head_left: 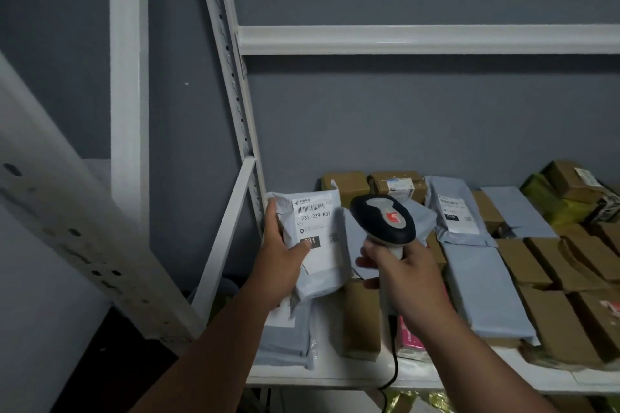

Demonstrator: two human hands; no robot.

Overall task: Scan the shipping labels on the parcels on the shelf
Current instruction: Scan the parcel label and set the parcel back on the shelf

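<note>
1. The person is standing at the white metal shelf [335, 375], and the step in hand looks like the scan itself: one parcel is being lifted clear of the row and presented to the reader.
2. The left hand [281, 255] is gripping a grey poly mailer [322, 265] by its left edge, fingers curling behind the bag and the thumb pressing on the front near the label's dark block. The mailer is being held upright, raised off the shelf at about nine o'clock from the scanner.
3. The right hand [407, 275] is wrapping round the grip of a corded handheld barcode scanner [384, 221]; whether the forefinger is on the trigger cannot be told. The scanner's head is sitting just beside the mailer's right edge.
4. The shipping label [313, 223] is facing the camera: white, with a barcode along the top, the printed code 231-239-K01 beneath it, and a black block lower down partly covered by the thumb.
5. The bag is looking thin, soft and creased, with its top corner folding over.
6. The next move is probably calling for the scanner's window to be turned toward the barcode at ten o'clock from it, with the label kept flat.
7. Plenty appears to be waiting: another labelled grey mailer [458, 214] is lying at three o'clock from the scanner, brown cardboard boxes [536, 265] are filling the shelf further right, and more are lining the back wall.
</note>
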